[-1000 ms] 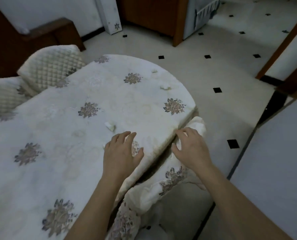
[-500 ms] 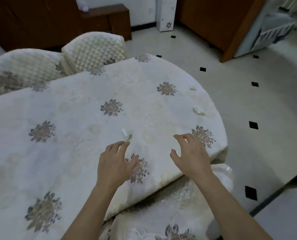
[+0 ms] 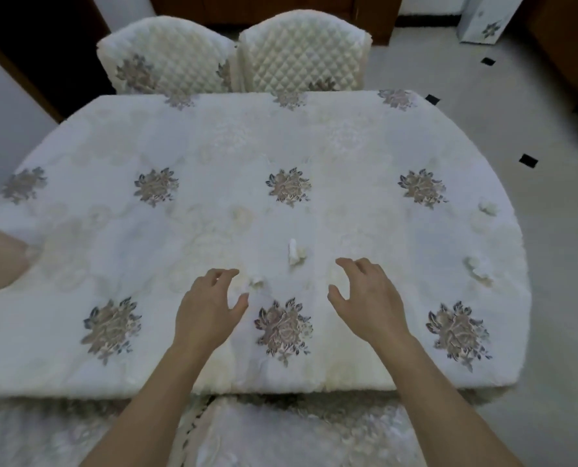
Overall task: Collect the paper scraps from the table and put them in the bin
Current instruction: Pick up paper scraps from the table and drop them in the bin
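My left hand (image 3: 210,308) and right hand (image 3: 368,298) were over the table (image 3: 78,264), fingers spread, loosely curled, holding nothing. A scrap (image 3: 296,254) lay just ahead between them; another scrap (image 3: 486,207) sat near the right edge.

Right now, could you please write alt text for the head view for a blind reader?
The left hand and right hand, both empty, reach open over a white floral tablecloth. A paper scrap lies ahead between them; other scraps sit near the right edge. Two quilted chairs stand opposite.
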`<state>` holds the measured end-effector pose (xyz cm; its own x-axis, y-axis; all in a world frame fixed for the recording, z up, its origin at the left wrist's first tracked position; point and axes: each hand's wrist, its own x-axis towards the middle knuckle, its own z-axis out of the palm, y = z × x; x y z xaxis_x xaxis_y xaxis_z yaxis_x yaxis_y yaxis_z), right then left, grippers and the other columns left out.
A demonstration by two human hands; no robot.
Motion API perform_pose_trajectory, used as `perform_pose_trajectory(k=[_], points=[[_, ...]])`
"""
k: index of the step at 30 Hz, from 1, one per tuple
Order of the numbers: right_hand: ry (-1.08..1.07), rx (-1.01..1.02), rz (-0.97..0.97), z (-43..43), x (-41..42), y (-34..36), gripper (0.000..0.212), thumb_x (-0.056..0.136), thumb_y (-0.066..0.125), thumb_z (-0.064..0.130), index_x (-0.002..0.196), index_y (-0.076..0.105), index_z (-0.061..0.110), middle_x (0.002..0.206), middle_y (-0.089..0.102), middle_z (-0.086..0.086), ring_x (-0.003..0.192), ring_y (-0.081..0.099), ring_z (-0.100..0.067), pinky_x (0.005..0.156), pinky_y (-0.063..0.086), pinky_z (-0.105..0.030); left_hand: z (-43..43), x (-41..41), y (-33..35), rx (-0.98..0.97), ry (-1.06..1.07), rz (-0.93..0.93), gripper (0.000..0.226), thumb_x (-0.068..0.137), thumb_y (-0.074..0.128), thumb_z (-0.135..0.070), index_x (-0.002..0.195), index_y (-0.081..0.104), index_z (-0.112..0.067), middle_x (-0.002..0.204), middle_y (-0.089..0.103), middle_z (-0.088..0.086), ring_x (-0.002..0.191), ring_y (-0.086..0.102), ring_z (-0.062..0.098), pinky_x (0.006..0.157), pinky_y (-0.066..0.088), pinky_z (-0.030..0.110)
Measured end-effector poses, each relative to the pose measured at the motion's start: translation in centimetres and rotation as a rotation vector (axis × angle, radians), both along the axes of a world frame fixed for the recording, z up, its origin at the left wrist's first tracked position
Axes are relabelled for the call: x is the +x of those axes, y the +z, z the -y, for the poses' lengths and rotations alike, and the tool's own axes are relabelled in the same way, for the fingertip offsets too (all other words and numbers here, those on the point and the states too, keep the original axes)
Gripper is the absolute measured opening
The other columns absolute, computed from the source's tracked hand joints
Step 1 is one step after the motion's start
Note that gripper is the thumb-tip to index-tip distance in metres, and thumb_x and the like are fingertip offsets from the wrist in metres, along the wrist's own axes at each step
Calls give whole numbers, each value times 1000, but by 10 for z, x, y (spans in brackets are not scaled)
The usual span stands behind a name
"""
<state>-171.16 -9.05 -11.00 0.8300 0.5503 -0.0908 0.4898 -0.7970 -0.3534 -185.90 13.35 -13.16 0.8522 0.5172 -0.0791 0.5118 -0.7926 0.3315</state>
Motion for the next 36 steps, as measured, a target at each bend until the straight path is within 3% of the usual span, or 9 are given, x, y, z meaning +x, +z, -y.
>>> perform_pose_trajectory(k=[7, 12, 18, 22, 27, 31, 33, 36], points=[[111, 32, -169, -50, 40, -33, 56, 93, 54, 48, 143, 41, 26, 129, 54, -1, 115, 54, -23, 77, 50, -36, 6, 17, -30, -111, 122, -86, 50, 93, 59, -43, 139, 50, -25, 131, 54, 0, 115, 56, 22, 81, 52, 37], [77, -2, -266, -77, 59, -56, 71, 89, 59, 54, 147, 32, 25, 134, 50, -3, 117, 54, -26, 79, 50, -39, 2, 35, -56, -113, 92, -124, 51, 92, 60, -45, 138, 49, -27, 125, 54, 0, 106, 57, 20, 72, 52, 33], [63, -68, -244, -104, 61, -72, 76, 85, 60, 63, 145, 36, 23, 133, 50, -5, 119, 52, -27, 80, 49, -39, -2, 47, -72, -191, 153, -37, 41, 90, 63, -46, 127, 57, -30, 113, 55, -5, 92, 59, 17, 66, 51, 34], [55, -125, -153, -115, 56, -78, 55, 88, 60, 55, 132, 52, 23, 118, 55, -2, 109, 54, -25, 68, 43, -32, -2, 48, -81, -198, 150, 37, 20, 90, 67, -32, 109, 69, -26, 104, 59, -8, 87, 61, 16, 60, 52, 34], [89, -127, -55, -108, 51, -89, 31, 92, 61, 42, 112, 66, 19, 102, 60, 1, 98, 54, -22, 66, 46, -33, -2, 47, -86, -200, 159, 67, 14, 95, 61, -31, 101, 71, -23, 99, 61, -10, 83, 59, 12, 58, 50, 33], [97, -77, -66, -103, 46, -92, 28, 96, 57, 40, 112, 65, 19, 105, 59, 0, 100, 54, -21, 64, 40, -30, -1, 46, -81, -247, 201, 93, 15, 99, 53, -33, 103, 62, -21, 97, 59, -8, 80, 57, 14, 61, 50, 35], [83, -43, -114, -100, 45, -89, 30, 98, 52, 41, 115, 60, 18, 108, 58, -1, 100, 53, -21, 66, 42, -32, -2, 44, -75, -308, 257, 119, 15, 100, 51, -35, 103, 60, -23, 85, 58, -12, 75, 56, 12, 60, 45, 31], [12, 49, -224, -96, 42, -75, 30, 99, 47, 45, 114, 53, 19, 96, 62, 0, 86, 58, -20, 63, 45, -35, -3, 40, -61, -373, 306, 169, 17, 99, 52, -38, 103, 60, -24, 78, 62, -13, 70, 59, 12, 60, 46, 33]])
